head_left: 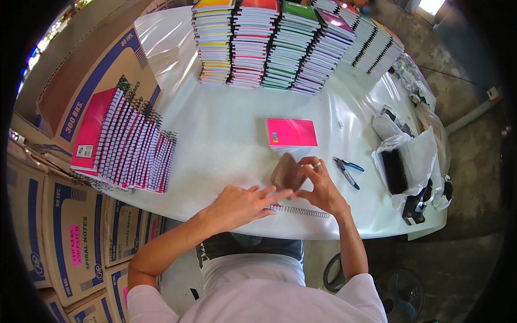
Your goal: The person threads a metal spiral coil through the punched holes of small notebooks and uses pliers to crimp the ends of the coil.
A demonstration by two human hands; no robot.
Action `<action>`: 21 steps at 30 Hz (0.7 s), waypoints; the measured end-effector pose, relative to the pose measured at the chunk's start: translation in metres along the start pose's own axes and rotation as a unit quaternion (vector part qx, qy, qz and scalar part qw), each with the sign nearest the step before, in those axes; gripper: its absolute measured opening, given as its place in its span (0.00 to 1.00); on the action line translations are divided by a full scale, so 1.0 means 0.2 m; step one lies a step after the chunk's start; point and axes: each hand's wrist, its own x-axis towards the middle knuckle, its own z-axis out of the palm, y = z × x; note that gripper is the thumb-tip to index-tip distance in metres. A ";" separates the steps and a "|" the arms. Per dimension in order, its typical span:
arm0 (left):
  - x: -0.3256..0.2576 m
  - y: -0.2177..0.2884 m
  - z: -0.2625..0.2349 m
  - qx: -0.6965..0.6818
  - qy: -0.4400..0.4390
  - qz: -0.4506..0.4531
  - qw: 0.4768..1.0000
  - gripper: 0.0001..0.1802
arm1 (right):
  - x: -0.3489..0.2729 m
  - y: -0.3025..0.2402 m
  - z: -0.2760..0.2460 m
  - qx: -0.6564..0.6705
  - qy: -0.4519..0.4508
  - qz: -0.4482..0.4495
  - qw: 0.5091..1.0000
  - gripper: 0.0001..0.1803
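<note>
A thin silver spiral wire (308,212) lies along the table's near edge. At its left end a bit of a purple-edged item shows, partly hidden under my left hand (242,201). The fingers of that hand are stretched out and pointing right. Just right of it, my right hand (321,185) has its thumb and fingers bent around the edge of a brown, card-like piece (287,173). Motion blurs this piece, which stands tilted above the wire. Behind it sits a small stack of pink-covered notebooks (292,132). Blue-handled pliers (349,172) rest to the right.
Tall stacks of notebooks (250,48) line the far side. At left, spiral-bound pink notebooks (129,142) lean by a large carton (107,86). More cartons (78,237) stand below the table. Plastic bags holding black coils (396,169) lie along the right edge.
</note>
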 end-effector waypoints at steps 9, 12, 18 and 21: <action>-0.07 -0.08 0.02 0.057 0.102 -0.062 0.991 0.40 | 0.05 0.07 -0.09 0.143 -0.062 -0.001 0.988 0.24; -0.08 -0.08 0.01 -0.017 0.039 -0.144 0.989 0.43 | 0.05 0.04 -0.14 0.305 -0.243 -0.080 0.917 0.23; -0.04 -0.15 0.00 -0.105 0.020 -0.168 0.980 0.44 | 0.11 0.02 -0.09 0.359 -0.239 -0.087 0.898 0.22; -0.03 -0.18 0.02 -0.153 0.062 -0.157 0.974 0.46 | 0.13 0.06 -0.07 0.414 -0.208 -0.083 0.882 0.22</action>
